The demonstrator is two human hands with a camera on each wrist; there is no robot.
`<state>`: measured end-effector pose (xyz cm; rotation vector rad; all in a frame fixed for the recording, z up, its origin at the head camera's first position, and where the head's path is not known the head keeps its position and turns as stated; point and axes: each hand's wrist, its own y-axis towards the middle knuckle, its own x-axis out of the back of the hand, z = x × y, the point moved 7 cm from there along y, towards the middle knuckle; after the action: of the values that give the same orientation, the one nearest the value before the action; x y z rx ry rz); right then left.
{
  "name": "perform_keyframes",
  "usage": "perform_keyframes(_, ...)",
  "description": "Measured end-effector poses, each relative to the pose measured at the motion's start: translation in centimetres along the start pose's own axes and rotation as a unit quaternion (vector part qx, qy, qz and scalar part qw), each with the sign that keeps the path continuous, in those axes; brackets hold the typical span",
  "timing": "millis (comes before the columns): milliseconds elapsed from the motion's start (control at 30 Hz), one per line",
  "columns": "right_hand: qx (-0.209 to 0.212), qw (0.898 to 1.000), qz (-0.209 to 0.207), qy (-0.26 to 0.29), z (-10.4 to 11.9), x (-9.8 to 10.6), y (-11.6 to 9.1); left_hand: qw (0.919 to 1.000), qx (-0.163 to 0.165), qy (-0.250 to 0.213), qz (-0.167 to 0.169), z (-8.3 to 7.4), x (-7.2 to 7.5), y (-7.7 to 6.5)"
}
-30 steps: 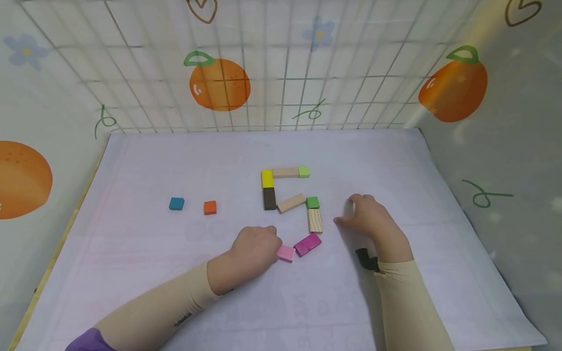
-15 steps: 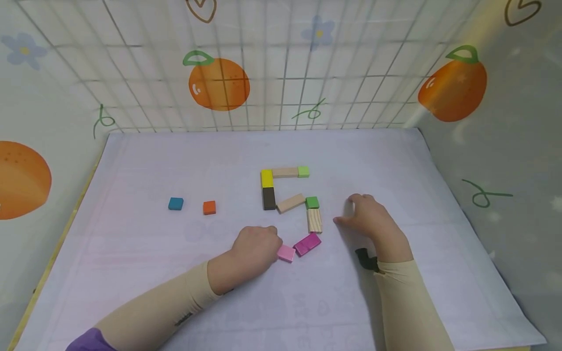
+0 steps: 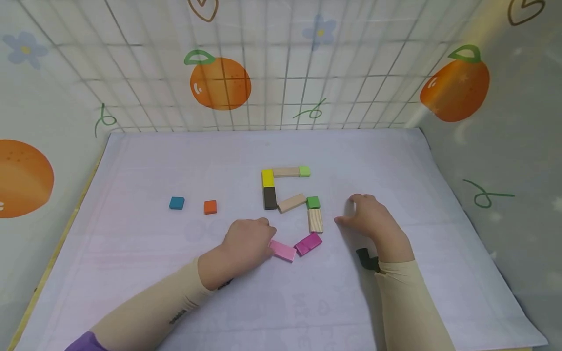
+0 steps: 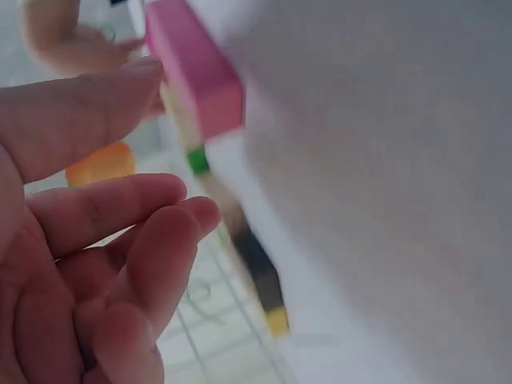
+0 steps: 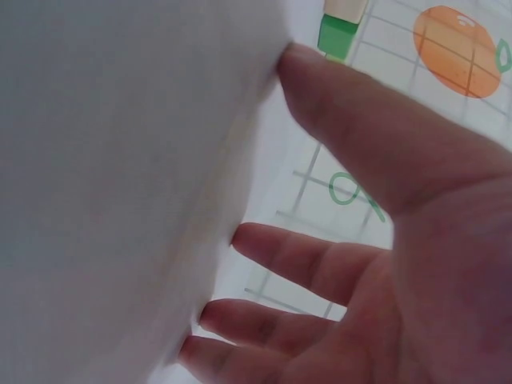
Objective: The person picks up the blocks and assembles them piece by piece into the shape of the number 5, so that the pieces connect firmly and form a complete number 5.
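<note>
My left hand is just left of a light pink block lying on the white cloth. In the left wrist view its thumb and loosely bent fingers stand apart, with the pink block beyond the thumb tip. The pink block's far end lies close to a magenta block. Up from there run a striped wooden block, a green cube and a slanted plain wooden block. My right hand rests its fingertips on the cloth, right of the striped block, holding nothing.
A black block, a yellow block, a wooden block and a lime cube continue the curve. Off to the left lie a blue cube and an orange cube. A wire grid backs the table.
My left hand has let go of the pink block and moved slightly left and away, leaving more of the block showing. My right hand has stayed in place.
</note>
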<state>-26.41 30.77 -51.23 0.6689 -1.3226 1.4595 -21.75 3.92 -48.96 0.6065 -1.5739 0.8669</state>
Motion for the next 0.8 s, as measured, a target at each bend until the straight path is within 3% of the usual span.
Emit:
perform_keyframes(133, 0.000, 1.000, 0.003, 0.002, 0.0, -0.1, 0.0, 0.9975, 0.063, -0.019, -0.028, 4.2, 1.2, -0.7)
perform_keyframes(267, 0.000, 1.000, 0.006, 0.002, -0.1, 0.0, 0.0, 0.9855, 0.161, 0.000, -0.054, 9.7, 1.6, -1.4)
perform_keyframes(367, -0.002, 1.000, 0.006, -0.001, -0.1, 0.1, 0.0, 0.9771, 0.209, 0.008, -0.040, 12.7, 0.7, -1.6)
perform_keyframes(433, -0.001, 1.000, 0.007, -0.003, -0.2, 0.1, 0.0, 0.9756, 0.218, 0.005, -0.025, 13.6, 0.0, -1.5)
perform_keyframes(533, 0.002, 1.000, 0.006, -0.002, -0.1, 0.0, 0.1, 0.9781, 0.207, -0.017, -0.009, 13.7, -0.9, -1.4)
perform_keyframes(700, 0.004, 1.000, 0.005, 0.001, -0.1, 0.0, 0.2, 0.9923, 0.120, -0.028, -0.018, 10.8, -1.5, -0.7)
perform_keyframes(800, 0.003, 1.000, 0.005, 0.002, -0.1, 0.0, 0.1, 0.9964, 0.064, -0.052, -0.018, 8.7, -1.8, -0.4)
